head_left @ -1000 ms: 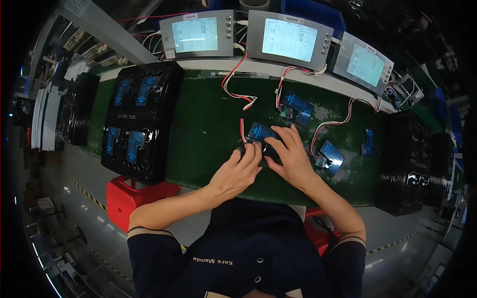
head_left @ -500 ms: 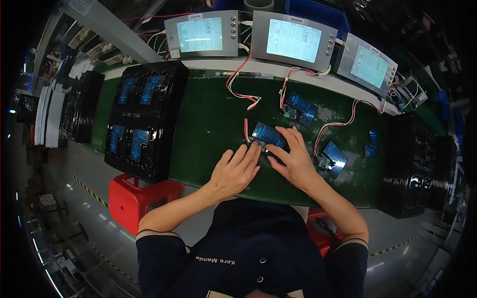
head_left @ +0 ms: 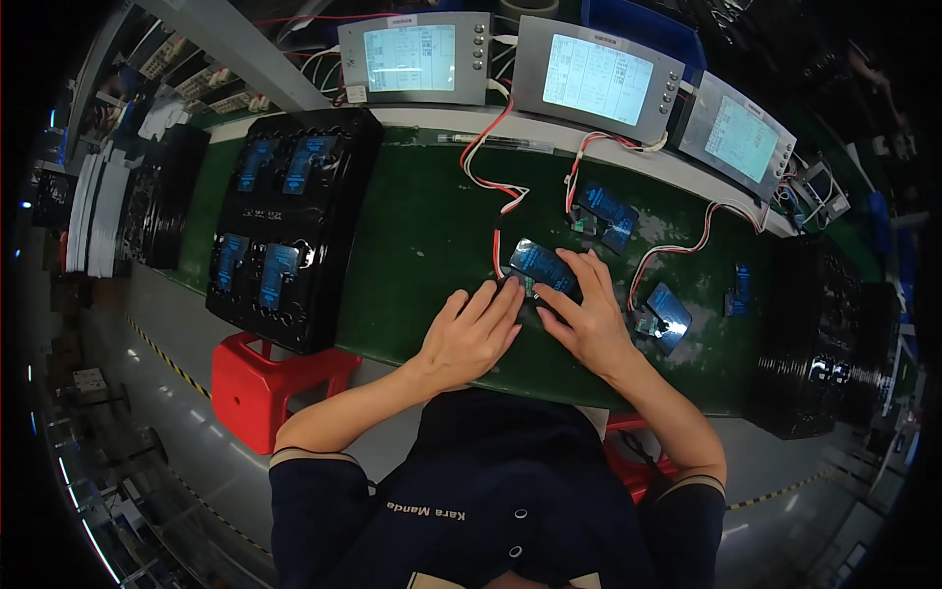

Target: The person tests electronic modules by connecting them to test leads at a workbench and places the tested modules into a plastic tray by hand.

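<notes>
A flat battery with a shiny blue-black face point(head_left: 543, 265) lies on the green mat, a small green circuit board point(head_left: 530, 284) at its near edge. The fingers of my left hand point(head_left: 473, 329) are together and pressed down on the board's left end, where a red and white cable point(head_left: 497, 253) runs in. My right hand point(head_left: 597, 319) grips the same battery from the right, its fingers along the far right side and thumb near the board. My fingertips hide the cable's plug. Two similar wired batteries, one behind point(head_left: 610, 216) and one to the right point(head_left: 669, 318), lie nearby.
Three grey testers with lit screens point(head_left: 410, 59) point(head_left: 599, 80) point(head_left: 741, 133) line the back ledge. A black tray point(head_left: 285, 211) holding several blue batteries stands left, and stacked black trays point(head_left: 810, 334) stand right. Another blue piece point(head_left: 737, 290) lies on the mat. A red stool point(head_left: 250, 398) is below left.
The whole view has shifted slightly, with the testers appearing a little farther right. Both hands stay at the same battery and board; my right thumb and index finger have moved slightly.
</notes>
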The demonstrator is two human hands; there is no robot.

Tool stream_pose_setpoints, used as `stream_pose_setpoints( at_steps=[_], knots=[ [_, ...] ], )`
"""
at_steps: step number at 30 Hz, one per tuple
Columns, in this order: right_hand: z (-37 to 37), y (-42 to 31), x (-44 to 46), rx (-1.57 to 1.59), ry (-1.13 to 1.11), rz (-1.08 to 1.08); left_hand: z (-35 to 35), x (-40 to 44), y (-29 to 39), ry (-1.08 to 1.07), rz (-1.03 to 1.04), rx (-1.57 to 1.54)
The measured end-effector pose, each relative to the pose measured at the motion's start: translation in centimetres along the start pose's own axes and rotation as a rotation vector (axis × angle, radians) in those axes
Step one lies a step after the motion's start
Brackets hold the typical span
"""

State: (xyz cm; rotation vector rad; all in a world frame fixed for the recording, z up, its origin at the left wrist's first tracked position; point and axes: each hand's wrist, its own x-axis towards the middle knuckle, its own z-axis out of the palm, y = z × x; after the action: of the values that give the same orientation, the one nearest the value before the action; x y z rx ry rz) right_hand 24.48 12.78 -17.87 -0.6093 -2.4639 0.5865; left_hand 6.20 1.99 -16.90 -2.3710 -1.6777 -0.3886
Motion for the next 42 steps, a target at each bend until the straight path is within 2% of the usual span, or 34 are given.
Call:
stream_pose_setpoints(
  at_steps=[16,19,21,22,24,30,33,34,36,37,39,40,42],
  knots=[
    [0.0,-0.1,0.1,-0.009,0.013,-0.008,-0.3,0.7,0.2,-0.044,-0.038,-0.028],
    [0.0,-0.1,0.0,-0.013,0.008,-0.002,-0.3,0.8,0.3,-0.077,-0.003,0.012],
    [0.0,-0.1,0.1,0.000,-0.001,0.003,-0.2,0.8,0.6,-0.124,0.068,0.223],
    [0.0,-0.1,0.1,0.001,-0.002,0.005,-0.4,1.0,0.7,-0.126,0.068,0.221],
    [0.0,-0.1,0.1,0.008,-0.024,0.046,-1.1,1.4,0.8,-0.199,0.194,0.391],
    [0.5,0.5,-0.4,0.022,0.010,0.041,-1.1,1.6,0.8,-0.235,0.276,0.433],
    [-0.3,0.1,-0.1,0.020,0.014,0.063,-1.1,1.6,0.8,-0.198,0.228,0.417],
    [-1.4,-0.2,-0.1,0.000,0.046,0.083,-1.0,1.5,0.8,-0.194,0.232,0.423],
    [-5.7,-1.0,-0.4,-0.056,0.161,0.134,-0.5,0.8,0.5,-0.095,0.041,0.153],
    [-8.8,-1.3,-1.2,-0.114,0.256,0.200,-0.5,0.2,0.4,-0.068,-0.006,0.132],
    [-15.4,-1.4,-4.6,-0.276,0.496,0.438,-1.2,-1.0,0.0,0.034,-0.077,0.147],
    [-18.6,-0.1,-7.3,-0.348,0.677,0.542,-1.3,-1.6,-0.1,0.057,-0.133,0.122],
    [-26.5,3.4,-14.5,-0.366,0.881,0.712,-1.4,-2.4,-0.4,0.075,-0.200,0.100]
  ],
)
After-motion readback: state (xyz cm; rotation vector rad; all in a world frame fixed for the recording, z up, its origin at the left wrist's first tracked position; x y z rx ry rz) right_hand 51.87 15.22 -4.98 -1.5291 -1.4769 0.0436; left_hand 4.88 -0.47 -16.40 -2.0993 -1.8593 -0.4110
